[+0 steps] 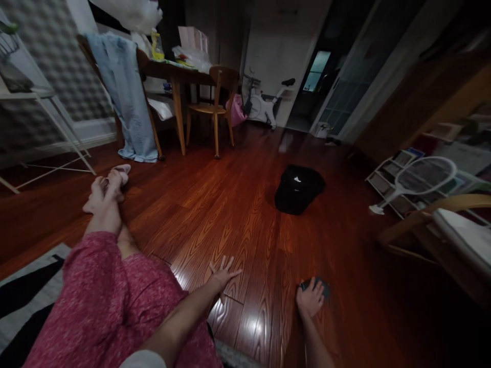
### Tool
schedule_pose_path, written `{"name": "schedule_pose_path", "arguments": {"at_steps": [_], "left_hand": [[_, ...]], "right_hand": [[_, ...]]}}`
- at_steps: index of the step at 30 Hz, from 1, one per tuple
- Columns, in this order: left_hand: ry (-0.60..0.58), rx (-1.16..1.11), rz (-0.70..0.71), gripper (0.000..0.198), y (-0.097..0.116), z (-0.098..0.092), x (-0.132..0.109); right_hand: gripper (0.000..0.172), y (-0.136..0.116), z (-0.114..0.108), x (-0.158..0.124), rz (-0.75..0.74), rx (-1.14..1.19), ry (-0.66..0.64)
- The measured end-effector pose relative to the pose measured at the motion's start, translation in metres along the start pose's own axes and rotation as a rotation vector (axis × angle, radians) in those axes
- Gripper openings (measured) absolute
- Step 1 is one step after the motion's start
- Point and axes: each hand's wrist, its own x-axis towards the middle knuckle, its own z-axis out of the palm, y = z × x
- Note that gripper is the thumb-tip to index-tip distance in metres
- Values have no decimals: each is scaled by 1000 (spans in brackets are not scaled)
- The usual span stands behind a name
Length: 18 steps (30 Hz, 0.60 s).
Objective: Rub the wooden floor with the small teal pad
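Our right hand (310, 300) over a dark object (326, 290)

We see the dark object in the lower right of the frame, partly covered by our right hand; we cannot tell whether its fingers grip. Our left hand (223, 276), at lower centre, has fingers spread wide above the wooden floor (215, 214). A black container (297, 191) stands right of centre.
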Motion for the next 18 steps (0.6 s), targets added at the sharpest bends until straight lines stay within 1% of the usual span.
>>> {"name": "schedule_pose_path", "arguments": {"at_steps": [1, 2, 4, 7, 9, 11, 14, 16, 18], "left_hand": [[-30, 2, -17, 155, 1, 0, 3], [-50, 0, -26, 160, 1, 1, 5], [-61, -5, -20, 162, 1, 4, 8], [-42, -25, 30, 159, -5, 7, 9], [-20, -46, 90, 155, -13, 9, 6], [-1, -54, 134, 150, -20, 12, 1], [30, -34, 157, 140, -25, 19, -10], [40, -6, 145, 137, -24, 22, -19], [34, 12, 128, 133, -21, 22, -28]], "right_hand": [[75, -8, 1, -11, -11, 10, 23], [76, -16, 4, -22, -34, 20, 40], [78, -31, 11, -43, -111, 38, 47], [79, -43, 22, -63, -254, 34, -45], [79, -46, 25, -66, -293, -6, -128], [79, -48, 24, -63, -290, -49, -180], [81, -55, 20, -60, -253, -67, -185], [83, -67, 18, -64, -198, -65, -163], [83, -85, 16, -78, -130, -75, -156]]}}
